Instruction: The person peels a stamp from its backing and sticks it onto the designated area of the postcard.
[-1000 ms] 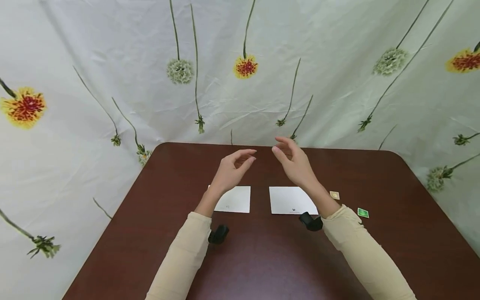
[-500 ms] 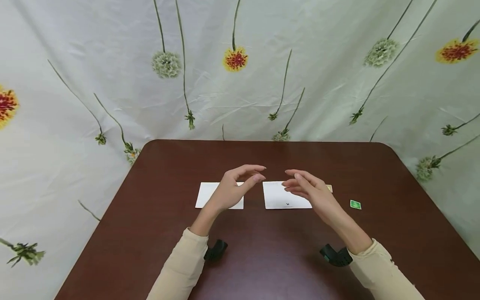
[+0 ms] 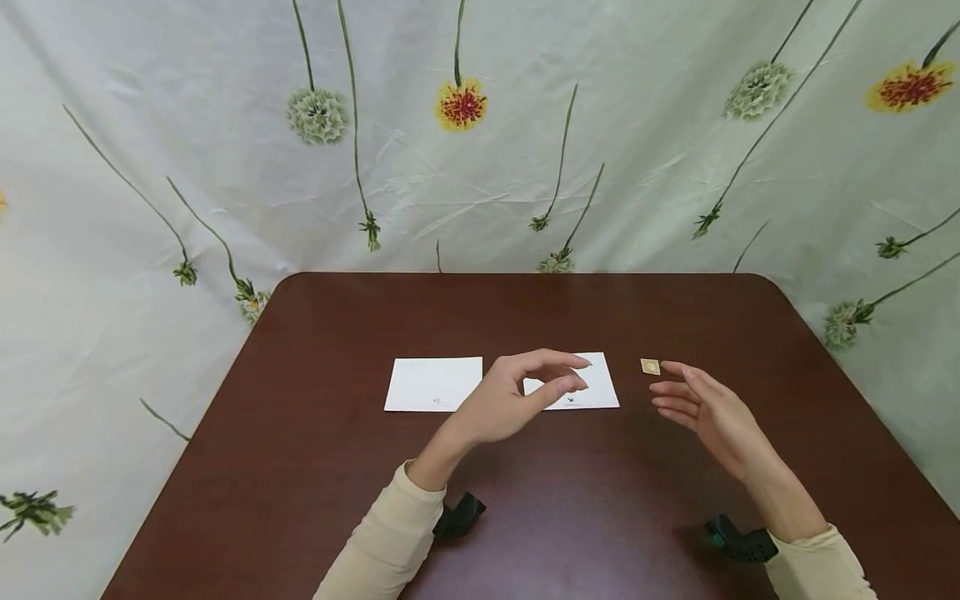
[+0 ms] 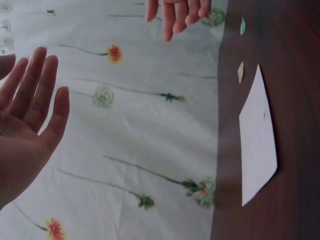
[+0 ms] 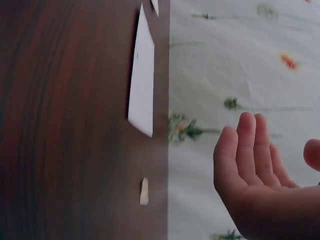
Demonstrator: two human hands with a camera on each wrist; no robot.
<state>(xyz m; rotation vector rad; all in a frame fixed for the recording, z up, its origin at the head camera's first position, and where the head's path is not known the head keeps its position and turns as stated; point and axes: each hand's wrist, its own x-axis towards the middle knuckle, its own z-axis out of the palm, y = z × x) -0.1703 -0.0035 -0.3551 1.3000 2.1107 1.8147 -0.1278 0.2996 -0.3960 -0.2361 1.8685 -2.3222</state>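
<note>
My left hand [image 3: 510, 396] hovers over the table in the head view, fingers loosely bent and nothing in them. It overlaps part of the right white paper rectangle [image 3: 600, 379], which has a small dark mark near its front edge. The left white paper rectangle [image 3: 431, 383] lies beside it, with a similar faint mark. My right hand [image 3: 716, 421] is raised at the right, fingers extended and holding nothing. Its fingertips appear beside a small tan stamp-like square [image 3: 650, 367]. A small green stamp-like square [image 4: 243, 25] shows in the left wrist view; the right hand hides it from the head view.
The dark reddish-brown table [image 3: 330, 325] has rounded far corners. A white cloth [image 3: 510, 175] printed with flowers hangs right behind its far edge. Dark wrist devices, such as the one at the right wrist [image 3: 738, 542], stick out below the forearms.
Both hands have come down from the far side of the table and shifted right. The right hand has left the white paper and now covers the green square. The head view has shifted slightly.
</note>
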